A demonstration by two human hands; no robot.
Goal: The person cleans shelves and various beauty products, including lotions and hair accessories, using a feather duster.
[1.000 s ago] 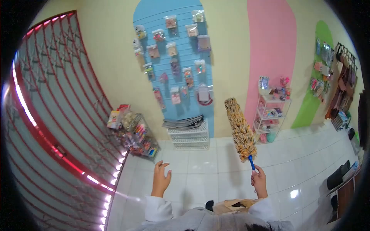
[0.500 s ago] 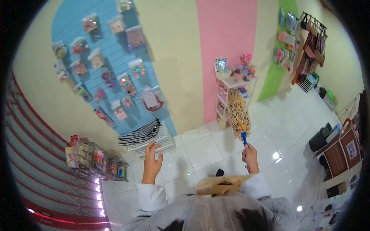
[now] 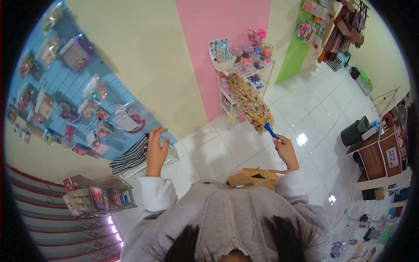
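My right hand (image 3: 286,151) is wrapped round the blue handle of a fluffy yellow-and-brown duster (image 3: 249,101). The duster's head slants up to the left, in front of a white wire shelf rack (image 3: 257,69) with small items on its tiers. My left hand (image 3: 156,148) is raised with its fingers apart and nothing in it. Near it in the picture are a black-and-white striped cloth (image 3: 132,157) and a white basket (image 3: 171,157).
Packaged goods hang on a blue wall panel (image 3: 65,100) at left. A wire rack of goods (image 3: 109,198) stands by the red-edged shutter (image 3: 39,209). At right are a dark bin (image 3: 352,133) and a brown counter (image 3: 379,156). Bags (image 3: 345,30) hang at upper right.
The view has shifted, bringing the shelf rack closer to the middle. My right hand and the duster are higher, with the duster tilted further left. My left hand appears higher and further left, still open.
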